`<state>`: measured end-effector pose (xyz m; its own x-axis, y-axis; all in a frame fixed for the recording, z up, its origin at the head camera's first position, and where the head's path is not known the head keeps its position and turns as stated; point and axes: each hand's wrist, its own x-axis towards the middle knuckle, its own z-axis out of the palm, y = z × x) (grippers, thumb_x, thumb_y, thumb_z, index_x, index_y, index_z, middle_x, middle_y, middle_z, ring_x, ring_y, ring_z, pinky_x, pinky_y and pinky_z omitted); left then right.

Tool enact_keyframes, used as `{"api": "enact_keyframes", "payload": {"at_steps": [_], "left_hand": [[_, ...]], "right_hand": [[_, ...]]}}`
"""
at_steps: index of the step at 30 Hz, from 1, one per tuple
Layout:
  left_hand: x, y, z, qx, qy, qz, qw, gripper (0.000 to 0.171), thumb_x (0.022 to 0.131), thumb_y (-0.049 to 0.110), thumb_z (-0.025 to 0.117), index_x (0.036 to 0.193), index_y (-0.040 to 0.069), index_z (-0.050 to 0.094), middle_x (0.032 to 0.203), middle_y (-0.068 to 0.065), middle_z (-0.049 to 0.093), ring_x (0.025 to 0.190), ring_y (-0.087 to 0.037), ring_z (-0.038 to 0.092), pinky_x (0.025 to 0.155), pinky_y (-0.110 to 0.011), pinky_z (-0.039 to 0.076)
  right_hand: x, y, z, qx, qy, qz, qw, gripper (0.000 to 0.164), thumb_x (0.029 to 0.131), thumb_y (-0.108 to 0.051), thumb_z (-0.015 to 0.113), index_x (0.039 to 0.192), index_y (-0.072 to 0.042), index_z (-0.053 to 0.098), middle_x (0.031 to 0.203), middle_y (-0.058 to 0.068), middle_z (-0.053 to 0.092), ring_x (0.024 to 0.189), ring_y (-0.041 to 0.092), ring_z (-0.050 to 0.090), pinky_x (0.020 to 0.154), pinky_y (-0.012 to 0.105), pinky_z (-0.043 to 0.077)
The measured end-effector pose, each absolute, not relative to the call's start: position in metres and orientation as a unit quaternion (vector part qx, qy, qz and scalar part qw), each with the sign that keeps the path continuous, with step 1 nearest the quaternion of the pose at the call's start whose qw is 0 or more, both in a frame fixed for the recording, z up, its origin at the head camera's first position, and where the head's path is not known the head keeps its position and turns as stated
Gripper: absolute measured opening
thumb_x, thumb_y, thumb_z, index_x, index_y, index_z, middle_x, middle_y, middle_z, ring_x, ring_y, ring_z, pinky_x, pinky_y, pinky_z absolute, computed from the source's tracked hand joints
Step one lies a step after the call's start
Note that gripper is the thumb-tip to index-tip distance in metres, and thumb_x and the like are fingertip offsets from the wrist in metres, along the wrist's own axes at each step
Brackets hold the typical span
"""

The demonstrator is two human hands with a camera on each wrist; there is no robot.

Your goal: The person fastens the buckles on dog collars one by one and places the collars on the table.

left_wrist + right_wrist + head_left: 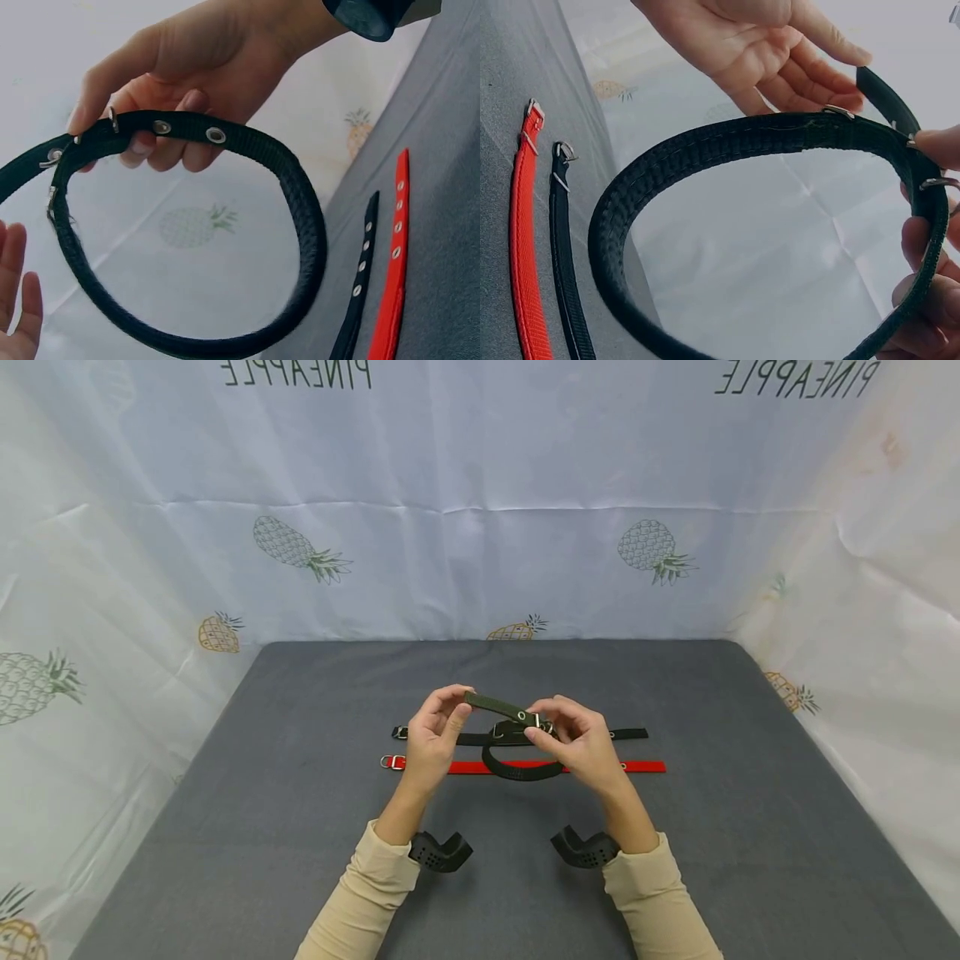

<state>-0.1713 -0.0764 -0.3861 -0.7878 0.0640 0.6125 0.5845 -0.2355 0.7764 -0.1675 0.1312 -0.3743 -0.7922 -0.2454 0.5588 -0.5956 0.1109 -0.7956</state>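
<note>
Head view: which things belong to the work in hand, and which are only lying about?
In the job:
dark green buckle collar, gripped by the right hand
left hand, at the collar's tip

Apparently lying about:
red buckle collar, on the grey table
black buckle collar, beyond the red one

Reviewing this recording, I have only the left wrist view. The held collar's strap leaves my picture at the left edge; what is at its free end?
Observer: The left hand pinches the free end of the dark green collar between thumb and fingers.
Operator: I see only the eyelet end of the red strap. What's at the other?
Observer: A silver buckle, visible in the right wrist view.
Operator: And the black strap?
Observer: It has a metal buckle too, at the same side as the red one's.
</note>
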Motion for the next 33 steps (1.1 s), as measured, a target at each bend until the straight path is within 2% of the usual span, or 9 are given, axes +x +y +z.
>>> {"api": "enact_keyframes", "payload": {"at_steps": [4, 10, 12, 15, 18, 21, 24, 28, 33], "left_hand": [[-0.171, -0.072, -0.388, -0.269, -0.620, -0.726, 0.127, 0.039, 0.097, 0.010, 0.056, 0.122, -0.018, 0.046, 0.109, 0.011, 0.064, 0.103, 0.004, 0.063, 0.096, -0.015, 0.050], [-0.165, -0.065, -0.388, -0.215, -0.692, -0.689, 0.011, 0.029, 0.100, 0.013, 0.051, 0.120, -0.007, 0.058, 0.111, -0.025, 0.062, 0.091, -0.001, 0.062, 0.087, -0.018, 0.052], [-0.164, -0.064, -0.387, -0.198, -0.708, -0.678, -0.001, 0.028, 0.101, 0.013, 0.050, 0.117, -0.007, 0.060, 0.106, -0.028, 0.061, 0.085, -0.003, 0.061, 0.082, -0.020, 0.052], [-0.164, -0.064, -0.386, -0.183, -0.716, -0.674, -0.006, 0.026, 0.100, 0.012, 0.051, 0.113, -0.007, 0.062, 0.095, -0.020, 0.062, 0.083, -0.005, 0.057, 0.079, -0.023, 0.051], [-0.164, -0.064, -0.384, -0.174, -0.714, -0.678, -0.013, 0.024, 0.099, 0.011, 0.053, 0.111, -0.008, 0.062, 0.090, -0.003, 0.059, 0.082, -0.005, 0.054, 0.078, -0.023, 0.048], [-0.164, -0.064, -0.383, -0.174, -0.708, -0.685, -0.019, 0.024, 0.099, 0.012, 0.054, 0.110, -0.009, 0.061, 0.087, 0.005, 0.053, 0.080, -0.005, 0.050, 0.075, -0.021, 0.045], [-0.164, -0.064, -0.383, -0.177, -0.700, -0.691, -0.022, 0.026, 0.099, 0.014, 0.054, 0.109, -0.009, 0.060, 0.090, 0.007, 0.054, 0.083, -0.003, 0.051, 0.078, -0.021, 0.045], [-0.164, -0.064, -0.384, -0.179, -0.695, -0.696, -0.020, 0.027, 0.098, 0.017, 0.056, 0.106, -0.008, 0.059, 0.095, 0.009, 0.058, 0.090, -0.003, 0.055, 0.085, -0.025, 0.049], [-0.163, -0.062, -0.384, -0.170, -0.701, -0.692, -0.010, 0.024, 0.097, 0.019, 0.057, 0.100, -0.005, 0.060, 0.091, 0.012, 0.058, 0.085, -0.004, 0.053, 0.081, -0.026, 0.047]], "right_hand": [[-0.168, 0.131, -0.375, 0.283, -0.730, 0.605, 0.145, 0.020, 0.082, 0.011, 0.064, 0.101, 0.004, 0.063, 0.058, 0.001, 0.034, 0.042, 0.013, 0.022, 0.037, 0.022, 0.021], [-0.166, 0.129, -0.376, 0.279, -0.748, 0.590, 0.124, 0.020, 0.087, 0.007, 0.061, 0.106, 0.003, 0.060, 0.065, -0.004, 0.040, 0.044, 0.012, 0.028, 0.039, 0.023, 0.026], [-0.165, 0.128, -0.375, 0.276, -0.759, 0.579, 0.112, 0.020, 0.089, 0.005, 0.060, 0.109, 0.001, 0.059, 0.067, -0.006, 0.042, 0.046, 0.011, 0.029, 0.041, 0.023, 0.028], [-0.164, 0.125, -0.375, 0.275, -0.770, 0.568, 0.098, 0.022, 0.091, 0.003, 0.058, 0.113, -0.002, 0.057, 0.075, -0.006, 0.050, 0.049, 0.009, 0.033, 0.044, 0.023, 0.031], [-0.163, 0.123, -0.374, 0.281, -0.770, 0.567, 0.084, 0.022, 0.093, 0.002, 0.055, 0.115, -0.003, 0.053, 0.083, 0.002, 0.054, 0.051, 0.008, 0.033, 0.045, 0.023, 0.032], [-0.163, 0.120, -0.374, 0.294, -0.766, 0.567, 0.073, 0.020, 0.096, 0.001, 0.052, 0.116, -0.002, 0.049, 0.086, 0.011, 0.053, 0.052, 0.007, 0.033, 0.045, 0.024, 0.032], [-0.163, 0.118, -0.375, 0.305, -0.763, 0.566, 0.067, 0.019, 0.098, -0.002, 0.050, 0.117, -0.003, 0.046, 0.087, 0.013, 0.051, 0.053, 0.007, 0.032, 0.046, 0.024, 0.031], [-0.162, 0.117, -0.375, 0.314, -0.763, 0.561, 0.067, 0.019, 0.099, -0.004, 0.048, 0.118, -0.003, 0.045, 0.085, 0.008, 0.047, 0.055, 0.006, 0.031, 0.049, 0.026, 0.031], [-0.162, 0.116, -0.377, 0.322, -0.766, 0.551, 0.081, 0.019, 0.100, -0.004, 0.046, 0.119, -0.004, 0.045, 0.082, 0.007, 0.045, 0.058, 0.005, 0.032, 0.052, 0.027, 0.031]]}}
